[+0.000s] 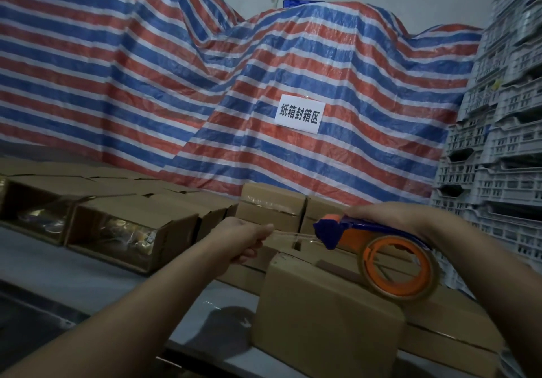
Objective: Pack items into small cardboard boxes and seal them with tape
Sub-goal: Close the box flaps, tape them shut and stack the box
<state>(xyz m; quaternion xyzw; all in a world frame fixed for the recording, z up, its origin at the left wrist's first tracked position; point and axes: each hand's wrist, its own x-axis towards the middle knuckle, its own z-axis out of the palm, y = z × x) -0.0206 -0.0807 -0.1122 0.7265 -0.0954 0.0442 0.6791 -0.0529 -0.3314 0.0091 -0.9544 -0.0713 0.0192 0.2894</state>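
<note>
1. My right hand [390, 216] has its grip wrapped round the tape dispenser [378, 248], held above the small cardboard box [325, 316] that stands on the desk [96, 286] just in front of me.
2. My left hand [249, 239] pinches the free end of the clear tape [293, 235], drawn out from the blade.
3. I judge the strip should stay taut and level, so it won't curl back or wrinkle.
4. Next I would lay the end over the box's far edge, centred on the flap seam, then press down.
5. Open boxes [117, 231] lie on their sides to the left.
</note>
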